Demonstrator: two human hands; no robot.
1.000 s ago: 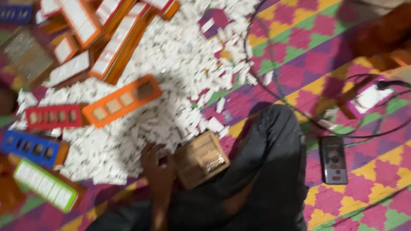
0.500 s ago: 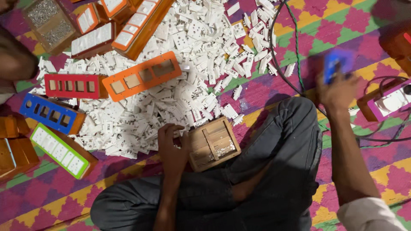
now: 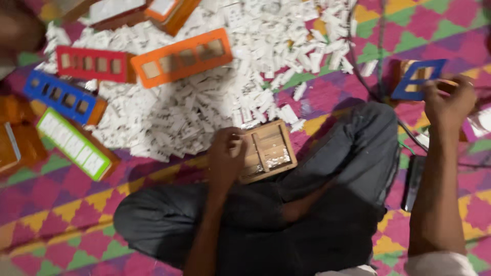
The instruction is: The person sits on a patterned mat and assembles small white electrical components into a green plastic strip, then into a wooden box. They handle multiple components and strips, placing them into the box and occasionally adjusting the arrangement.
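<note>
I sit cross-legged on a patterned mat. My left hand (image 3: 225,159) grips the left edge of a small open wooden box (image 3: 268,151) resting by my knee; the box has slatted compartments inside. My right hand (image 3: 450,99) is raised to the right and holds a blue rectangular frame with cut-out windows (image 3: 417,77). A large heap of small white pieces (image 3: 204,99) spreads on the mat just beyond the box.
Framed wooden boxes lie left of the heap: orange (image 3: 181,56), red (image 3: 92,63), blue (image 3: 64,97), green-edged (image 3: 76,144). A dark phone (image 3: 412,183) lies by my right forearm. A black cable (image 3: 381,56) crosses the mat. Another box (image 3: 478,125) sits at far right.
My right hand came into view at the right holding the blue frame and has lowered slightly. My left hand stays on the wooden box. The view shifted.
</note>
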